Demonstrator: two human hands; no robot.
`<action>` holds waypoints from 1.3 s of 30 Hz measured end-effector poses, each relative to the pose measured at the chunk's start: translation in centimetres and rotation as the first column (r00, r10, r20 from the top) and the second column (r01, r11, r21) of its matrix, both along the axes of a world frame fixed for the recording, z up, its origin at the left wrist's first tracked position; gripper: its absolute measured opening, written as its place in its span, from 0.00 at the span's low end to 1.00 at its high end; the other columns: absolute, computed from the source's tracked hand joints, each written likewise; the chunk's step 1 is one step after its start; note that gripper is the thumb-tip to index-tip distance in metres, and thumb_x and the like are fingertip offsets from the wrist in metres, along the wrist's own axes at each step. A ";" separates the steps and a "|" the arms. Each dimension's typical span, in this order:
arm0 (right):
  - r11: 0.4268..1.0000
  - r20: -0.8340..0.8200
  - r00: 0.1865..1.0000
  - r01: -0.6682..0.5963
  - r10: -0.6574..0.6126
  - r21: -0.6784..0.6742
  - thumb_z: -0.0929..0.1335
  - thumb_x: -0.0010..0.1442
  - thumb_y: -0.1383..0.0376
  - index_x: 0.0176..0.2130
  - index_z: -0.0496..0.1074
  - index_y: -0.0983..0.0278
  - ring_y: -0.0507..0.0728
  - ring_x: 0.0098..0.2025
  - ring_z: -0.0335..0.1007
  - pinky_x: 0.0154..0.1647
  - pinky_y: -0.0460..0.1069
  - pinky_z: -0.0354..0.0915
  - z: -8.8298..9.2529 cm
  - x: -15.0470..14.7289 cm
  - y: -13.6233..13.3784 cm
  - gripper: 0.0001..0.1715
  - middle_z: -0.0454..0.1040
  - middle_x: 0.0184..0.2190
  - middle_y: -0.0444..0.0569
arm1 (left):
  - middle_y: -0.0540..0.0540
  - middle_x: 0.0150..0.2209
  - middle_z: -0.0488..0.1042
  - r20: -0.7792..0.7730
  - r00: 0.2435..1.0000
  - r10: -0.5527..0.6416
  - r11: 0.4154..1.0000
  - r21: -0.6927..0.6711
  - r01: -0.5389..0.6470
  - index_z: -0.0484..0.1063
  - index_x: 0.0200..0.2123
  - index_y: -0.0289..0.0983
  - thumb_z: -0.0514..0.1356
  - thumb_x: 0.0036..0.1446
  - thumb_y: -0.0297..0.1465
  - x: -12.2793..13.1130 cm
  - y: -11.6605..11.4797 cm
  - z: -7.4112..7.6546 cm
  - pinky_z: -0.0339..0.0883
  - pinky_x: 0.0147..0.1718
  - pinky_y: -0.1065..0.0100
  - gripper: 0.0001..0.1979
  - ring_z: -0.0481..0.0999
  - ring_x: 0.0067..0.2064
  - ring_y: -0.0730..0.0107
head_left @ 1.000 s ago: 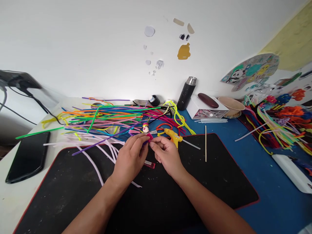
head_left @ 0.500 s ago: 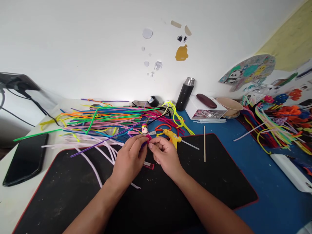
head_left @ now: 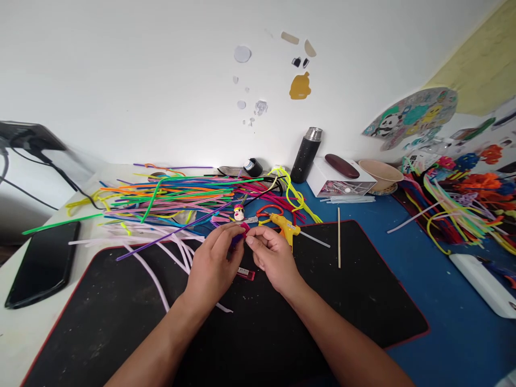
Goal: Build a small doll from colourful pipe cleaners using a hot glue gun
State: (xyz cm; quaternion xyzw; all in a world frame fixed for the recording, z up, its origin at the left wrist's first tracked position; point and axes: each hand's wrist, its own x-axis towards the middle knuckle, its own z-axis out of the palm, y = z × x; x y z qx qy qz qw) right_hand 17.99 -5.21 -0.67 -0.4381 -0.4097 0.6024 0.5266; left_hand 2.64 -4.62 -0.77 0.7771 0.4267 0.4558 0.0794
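Above the black mat (head_left: pixel 342 290), my left hand (head_left: pixel 217 258) and my right hand (head_left: pixel 274 258) meet with bent fingers. Pinched between their fingertips is a small fuzzy magenta piece (head_left: pixel 245 228) that looks like pipe cleaner, with some purple beside it. Most of it is hidden by the fingers. Just beyond stands a small doll head (head_left: pixel 239 213) with a white face and pink hat; whether it joins the magenta piece I cannot tell. A dark red labelled strip (head_left: pixel 246 274) lies under the hands.
Behind the hands lie scissors (head_left: pixel 269 210), a yellow glue gun (head_left: pixel 287 227) and loose pipe cleaners (head_left: pixel 181 188). A wooden stick (head_left: pixel 339 236) rests on the right. A black flask (head_left: pixel 307 156) and white box (head_left: pixel 342 180) stand by the wall. A phone (head_left: pixel 42 263) lies far left.
The view has shifted very slightly. Both hands keep nearly the same place and grip on the magenta piece.
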 end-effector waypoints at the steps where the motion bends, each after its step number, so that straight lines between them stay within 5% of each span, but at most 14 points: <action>1: 1.000 -0.007 1.000 0.005 -0.005 0.000 0.77 0.58 0.50 0.36 0.75 0.61 0.46 0.15 0.47 0.15 0.45 0.46 -0.1 -0.1 0.0 0.19 0.57 0.16 0.32 | 0.42 0.48 0.83 0.001 1.000 0.000 1.000 -0.002 0.000 0.73 0.51 0.40 0.60 0.69 0.24 0.0 0.0 0.0 0.79 0.52 0.60 0.11 0.84 0.51 0.61; 17: 0.998 -0.014 0.998 0.055 -0.055 -0.016 0.77 0.58 0.50 0.36 0.74 0.62 0.46 0.15 0.46 0.15 0.44 0.45 -0.4 -0.8 -0.1 0.19 0.57 0.16 0.32 | 0.44 0.48 0.82 0.081 0.995 0.060 0.988 -0.144 -0.048 0.73 0.54 0.43 0.61 0.68 0.26 0.2 0.0 -0.2 0.79 0.48 0.61 0.13 0.83 0.49 0.60; 39: 0.984 0.040 0.985 0.170 -0.168 -0.051 0.77 0.54 0.53 0.33 0.74 0.62 0.46 0.16 0.46 0.16 0.45 0.44 0.9 -1.0 0.1 0.18 0.55 0.16 0.32 | 0.46 0.45 0.77 0.100 0.990 0.095 0.984 -0.157 -0.079 0.72 0.51 0.41 0.62 0.67 0.25 0.2 0.0 -0.6 0.79 0.44 0.63 0.11 0.81 0.47 0.62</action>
